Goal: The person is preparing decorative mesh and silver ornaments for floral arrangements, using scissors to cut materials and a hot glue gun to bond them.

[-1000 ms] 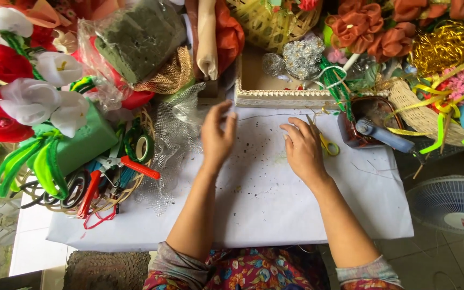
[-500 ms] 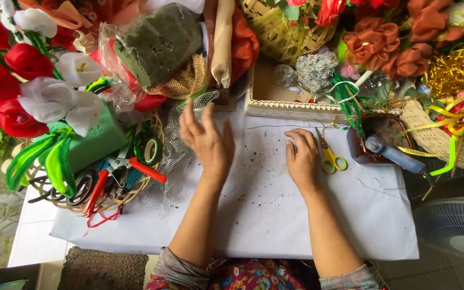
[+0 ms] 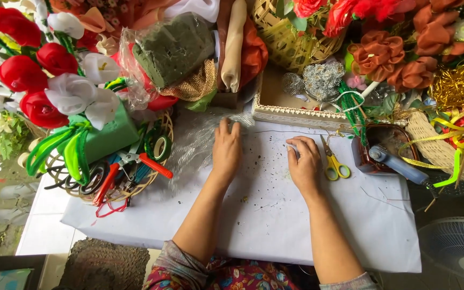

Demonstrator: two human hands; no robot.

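Head view is showing both hands lying on a white paper sheet [image 3: 307,225] that is covering the table. The left hand [image 3: 226,150] is resting flat, fingers together and stretched forward, its fingertips touching a patch of clear netting [image 3: 200,142] at the sheet's far edge. The right hand [image 3: 304,164] is sitting palm down with the fingers curled under; whether it is pinching anything I cannot tell. Yellow scissors [image 3: 333,164] are lying just beside the right hand, touching nothing else I can make out.

To my judgement, the hands are smoothing and gathering the netting, and doing it well is calling for a light, flat palm so the thin mesh is not snagging or bunching. Small dark specks are scattered over the sheet, so sweeping slowly is keeping them out of the netting. The red-handled pliers [image 3: 135,164] and tape rolls in the wire basket [image 3: 65,185] to the left are crowding the netting's edge, so pulling it toward the body rather than sideways looks safer. A white tray [image 3: 291,111] is standing just beyond the hands.
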